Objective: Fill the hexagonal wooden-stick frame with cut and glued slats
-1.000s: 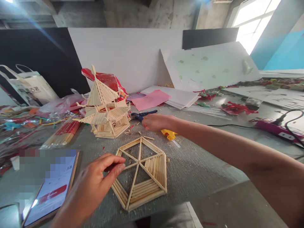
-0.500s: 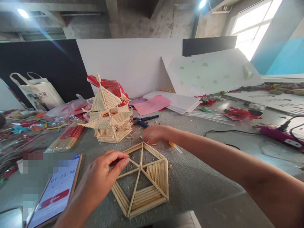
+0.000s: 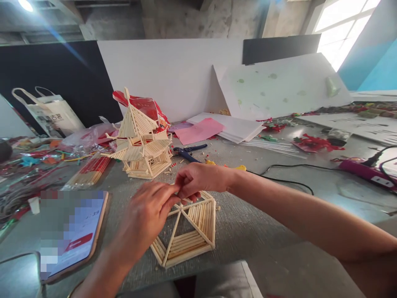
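Note:
A flat hexagonal frame of thin wooden sticks [image 3: 189, 244] lies on the table with spokes meeting at its middle. Rows of sticks fill some of its wedges; others are partly open. Over its far side my left hand [image 3: 150, 215] and my right hand [image 3: 198, 180] meet, fingertips together. Both hands are closed in a pinch, and what they hold is hidden by the fingers. Behind them stands a pagoda-like stick model [image 3: 141, 145] with tiered roofs. Dark blue-handled pliers [image 3: 187, 154] lie beyond my right hand.
At left lie a phone [image 3: 77, 236] and bundled sticks in a wrapper [image 3: 89, 171]. Pink paper [image 3: 200, 131] and white sheets [image 3: 242, 128] are at the back. A black cable [image 3: 288, 166] runs right towards a purple power strip [image 3: 366, 174]. Yellow pieces [image 3: 241, 167] show behind my right wrist.
My right hand has come back from near the pliers to the hexagonal frame and now meets my left hand. The left hand has shifted slightly right. The view has tilted a little.

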`<state>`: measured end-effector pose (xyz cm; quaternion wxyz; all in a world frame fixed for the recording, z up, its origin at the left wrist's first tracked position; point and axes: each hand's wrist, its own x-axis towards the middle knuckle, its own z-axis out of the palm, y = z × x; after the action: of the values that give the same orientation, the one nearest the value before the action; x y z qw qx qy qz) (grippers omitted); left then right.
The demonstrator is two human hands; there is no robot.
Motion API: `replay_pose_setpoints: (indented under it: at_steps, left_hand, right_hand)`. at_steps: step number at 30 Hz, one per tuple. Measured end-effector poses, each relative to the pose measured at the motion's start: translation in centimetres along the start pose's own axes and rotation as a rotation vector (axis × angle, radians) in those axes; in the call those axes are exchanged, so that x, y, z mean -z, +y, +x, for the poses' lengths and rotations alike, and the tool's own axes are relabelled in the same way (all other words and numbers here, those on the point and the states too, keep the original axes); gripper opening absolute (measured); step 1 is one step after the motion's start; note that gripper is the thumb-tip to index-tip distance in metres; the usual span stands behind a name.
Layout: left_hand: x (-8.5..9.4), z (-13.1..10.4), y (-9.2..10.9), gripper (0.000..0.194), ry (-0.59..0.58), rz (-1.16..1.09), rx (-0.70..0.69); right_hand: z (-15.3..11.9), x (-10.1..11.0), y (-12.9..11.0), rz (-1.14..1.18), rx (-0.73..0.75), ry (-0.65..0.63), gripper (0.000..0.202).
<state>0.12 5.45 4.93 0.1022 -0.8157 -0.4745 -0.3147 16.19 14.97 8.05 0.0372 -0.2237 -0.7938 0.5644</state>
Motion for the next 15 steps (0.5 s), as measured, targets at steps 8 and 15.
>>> replay_pose_setpoints:
  at_steps: [8,15]
  left_hand:
    - [-0.7,-0.8,-0.3,0.013,-0.236,-0.102,0.03]
    - [-0.7,-0.3,0.8,0.015,-0.504,-0.261,0.233]
  right_hand:
    - [-1.0,-0.9,1.0,0.11,-0.068,0.047,0.022]
    - [-2.3,-1.0,1.6,-0.39,0.069,0.252,0.015]
